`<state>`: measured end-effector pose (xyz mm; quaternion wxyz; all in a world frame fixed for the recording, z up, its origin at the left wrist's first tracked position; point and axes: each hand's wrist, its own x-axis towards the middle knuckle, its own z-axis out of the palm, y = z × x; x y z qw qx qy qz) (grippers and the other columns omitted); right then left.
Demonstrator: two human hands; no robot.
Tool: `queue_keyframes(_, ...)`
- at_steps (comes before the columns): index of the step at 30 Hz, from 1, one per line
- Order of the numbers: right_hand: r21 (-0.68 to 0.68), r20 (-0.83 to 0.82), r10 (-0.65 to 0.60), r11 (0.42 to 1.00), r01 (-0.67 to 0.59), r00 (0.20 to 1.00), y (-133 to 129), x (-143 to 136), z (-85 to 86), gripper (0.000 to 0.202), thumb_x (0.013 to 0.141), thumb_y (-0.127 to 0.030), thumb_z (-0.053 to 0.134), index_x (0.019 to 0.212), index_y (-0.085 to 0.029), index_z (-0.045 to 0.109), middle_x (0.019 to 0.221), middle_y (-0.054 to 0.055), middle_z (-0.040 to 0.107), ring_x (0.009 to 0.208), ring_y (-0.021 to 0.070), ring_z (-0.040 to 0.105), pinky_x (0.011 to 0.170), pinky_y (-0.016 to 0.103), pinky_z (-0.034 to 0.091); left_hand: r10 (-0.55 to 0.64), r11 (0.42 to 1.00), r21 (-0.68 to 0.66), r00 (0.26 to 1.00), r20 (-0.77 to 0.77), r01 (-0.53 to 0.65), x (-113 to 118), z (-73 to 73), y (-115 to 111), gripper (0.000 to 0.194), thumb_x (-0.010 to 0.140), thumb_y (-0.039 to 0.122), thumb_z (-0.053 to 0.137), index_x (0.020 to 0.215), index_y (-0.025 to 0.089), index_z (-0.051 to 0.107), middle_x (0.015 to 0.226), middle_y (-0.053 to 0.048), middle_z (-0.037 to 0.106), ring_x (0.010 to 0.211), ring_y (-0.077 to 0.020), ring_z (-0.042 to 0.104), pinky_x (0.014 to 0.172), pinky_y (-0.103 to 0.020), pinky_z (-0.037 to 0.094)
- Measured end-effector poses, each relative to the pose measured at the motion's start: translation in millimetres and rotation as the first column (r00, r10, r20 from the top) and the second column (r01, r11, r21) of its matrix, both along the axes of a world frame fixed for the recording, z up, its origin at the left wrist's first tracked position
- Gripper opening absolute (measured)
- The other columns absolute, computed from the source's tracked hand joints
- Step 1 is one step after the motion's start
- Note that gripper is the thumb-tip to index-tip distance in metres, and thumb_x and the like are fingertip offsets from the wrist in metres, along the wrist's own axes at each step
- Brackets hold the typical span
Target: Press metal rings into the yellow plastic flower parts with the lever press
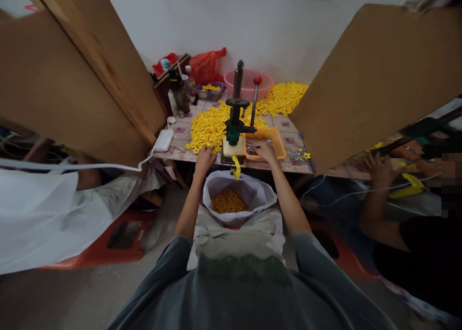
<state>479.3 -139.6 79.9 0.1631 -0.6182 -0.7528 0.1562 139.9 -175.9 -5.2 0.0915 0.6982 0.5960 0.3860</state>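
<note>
My left hand (205,158) is at the front edge of the pile of yellow pieces (209,128), its fingertips touching the pile's near side; what it holds, if anything, is too small to tell. My right hand (266,151) reaches over the near side of the orange basket (280,145), its fingers at the small metal parts (255,145) inside. Between the hands stands a dark green hand press (234,125) with a red-knobbed lever (257,81). A yellow strip (236,168) juts from the press base over the table edge.
A white sack (258,197) holding yellow pieces sits open below the table edge. Cardboard panels (342,84) flank the table (290,165). Behind the press is a pink basin (249,80). A power strip (164,140) lies at left. Another person's hand (380,173) works at right.
</note>
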Motion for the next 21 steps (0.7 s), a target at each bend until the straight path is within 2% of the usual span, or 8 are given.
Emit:
queue_keyframes(3, 0.043, 0.058, -0.009, 0.999, 0.006, 0.998, -1.2, -0.8, 0.8, 0.03, 0.101, -0.028, 0.058, 0.088, -0.017, 0.083, 0.098, 0.009, 0.082, 0.09, 0.0211, 0.068, 0.074, 0.028, 0.04, -0.056, 0.997, -0.047, 0.997, -0.046, 0.054, -2.9, 0.9, -0.3, 0.019, 0.097, 0.028, 0.071, 0.113, 0.019, 0.07, 0.118, -0.017, 0.066, 0.107, -0.0321, 0.069, 0.096, -0.04, 0.054)
queue_keyframes(5, 0.061, 0.062, -0.013, 0.998, 0.009, 0.998, -2.3, -1.2, 1.1, 0.032, 0.103, -0.03, 0.057, 0.093, -0.018, 0.085, 0.102, 0.01, 0.083, 0.092, 0.0212, 0.069, 0.076, 0.028, 0.042, -0.06, 0.996, -0.066, 0.998, -0.021, 0.058, -3.0, 3.5, 4.3, 0.015, 0.093, 0.028, 0.076, 0.105, 0.02, 0.07, 0.105, -0.013, 0.068, 0.098, -0.0297, 0.069, 0.089, -0.038, 0.053)
queue_keyframes(8, 0.059, 0.036, -0.023, 0.998, 0.021, 0.999, -3.4, -1.4, 0.4, 0.031, 0.103, -0.03, 0.058, 0.105, -0.018, 0.087, 0.11, 0.01, 0.084, 0.097, 0.0211, 0.071, 0.081, 0.027, 0.046, -0.029, 0.999, -0.036, 0.983, 0.183, 0.036, 7.0, 8.9, 17.9, 0.018, 0.093, 0.036, 0.077, 0.098, 0.021, 0.068, 0.088, -0.006, 0.065, 0.087, -0.0244, 0.066, 0.084, -0.035, 0.052)
queue_keyframes(10, 0.063, -0.013, -0.014, 0.998, 0.015, 1.0, -3.8, -0.9, -0.6, 0.029, 0.103, -0.028, 0.061, 0.111, -0.019, 0.087, 0.116, 0.01, 0.084, 0.102, 0.0216, 0.073, 0.086, 0.028, 0.048, 0.004, 0.999, -0.04, 0.901, 0.433, 0.015, 22.1, 12.0, 28.9, 0.023, 0.1, 0.044, 0.069, 0.104, 0.022, 0.068, 0.08, -0.002, 0.061, 0.078, -0.0196, 0.063, 0.077, -0.031, 0.052)
queue_keyframes(13, 0.126, -0.089, 0.014, 0.992, -0.003, 0.996, -5.8, 0.9, -1.9, 0.027, 0.102, -0.029, 0.065, 0.114, -0.018, 0.086, 0.12, 0.012, 0.083, 0.108, 0.0236, 0.073, 0.093, 0.031, 0.052, 0.042, 0.991, -0.12, 0.705, 0.708, 0.061, 47.9, 13.7, 40.8, 0.037, 0.108, 0.051, 0.055, 0.124, 0.019, 0.067, 0.072, 0.002, 0.056, 0.065, -0.016, 0.057, 0.066, -0.029, 0.05)
queue_keyframes(15, 0.192, -0.127, 0.027, 0.981, -0.002, 0.992, -8.7, 1.9, -2.0, 0.026, 0.103, -0.031, 0.066, 0.114, -0.018, 0.086, 0.12, 0.013, 0.082, 0.109, 0.0244, 0.073, 0.096, 0.033, 0.053, 0.03, 0.985, -0.132, 0.654, 0.756, 0.108, 58.8, 12.9, 42.6, 0.046, 0.109, 0.054, 0.054, 0.132, 0.017, 0.066, 0.075, -0.001, 0.061, 0.069, -0.0168, 0.061, 0.067, -0.029, 0.052)
queue_keyframes(19, 0.268, -0.228, 0.103, 0.963, -0.039, 0.968, -17.1, -4.2, 0.4, 0.025, 0.104, -0.028, 0.065, 0.113, -0.017, 0.085, 0.118, 0.013, 0.082, 0.107, 0.0239, 0.075, 0.098, 0.034, 0.055, -0.115, 0.981, -0.032, 0.703, 0.701, 0.193, 58.7, 10.2, 34.6, 0.049, 0.101, 0.06, 0.067, 0.127, 0.019, 0.073, 0.11, -0.011, 0.074, 0.097, -0.0202, 0.07, 0.084, -0.031, 0.057)
queue_keyframes(21, 0.3, -0.24, 0.191, 0.947, -0.115, 0.952, -21.5, -14.4, 2.2, 0.025, 0.105, -0.026, 0.063, 0.112, -0.017, 0.085, 0.118, 0.013, 0.082, 0.107, 0.0235, 0.075, 0.099, 0.034, 0.056, -0.179, 0.972, 0.005, 0.724, 0.666, 0.236, 54.7, 9.2, 29.2, 0.048, 0.095, 0.059, 0.076, 0.122, 0.019, 0.075, 0.116, -0.011, 0.074, 0.092, -0.0182, 0.068, 0.079, -0.029, 0.055)
